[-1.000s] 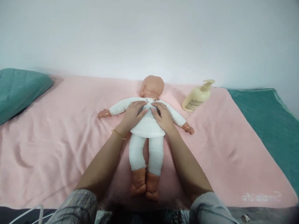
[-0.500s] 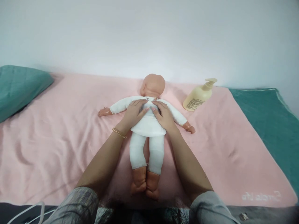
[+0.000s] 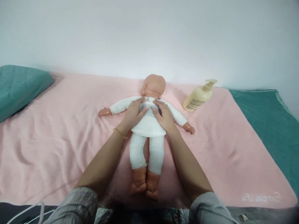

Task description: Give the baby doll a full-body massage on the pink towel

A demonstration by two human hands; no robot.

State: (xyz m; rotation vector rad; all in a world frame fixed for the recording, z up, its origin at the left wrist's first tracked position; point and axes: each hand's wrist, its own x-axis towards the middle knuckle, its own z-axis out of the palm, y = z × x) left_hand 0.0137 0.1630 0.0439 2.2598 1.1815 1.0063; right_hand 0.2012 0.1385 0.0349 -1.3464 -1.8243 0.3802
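Note:
A baby doll (image 3: 149, 126) with a white cloth body lies face down on a pink blanket (image 3: 77, 124), its head toward the wall and its arms spread. My left hand (image 3: 135, 112) rests flat on the left side of its upper back, thumb pointing inward. On the right side of the back lies my right hand (image 3: 164, 114), also flat, with its thumb toward the other one. Both hands are open, and a strip of the doll's back shows between them. A gold bracelet (image 3: 120, 133) circles my left wrist.
A cream pump bottle (image 3: 197, 97) stands tilted in view on the blanket, right of the doll's head. At the far left is a green pillow (image 3: 22, 88). Green cloth (image 3: 263, 115) shows at the right. A white cable (image 3: 42, 209) lies at the lower left.
The fingers of both hands have shifted slightly outward, apart from each other, on the doll's upper back. The doll and the bottle stay where they were.

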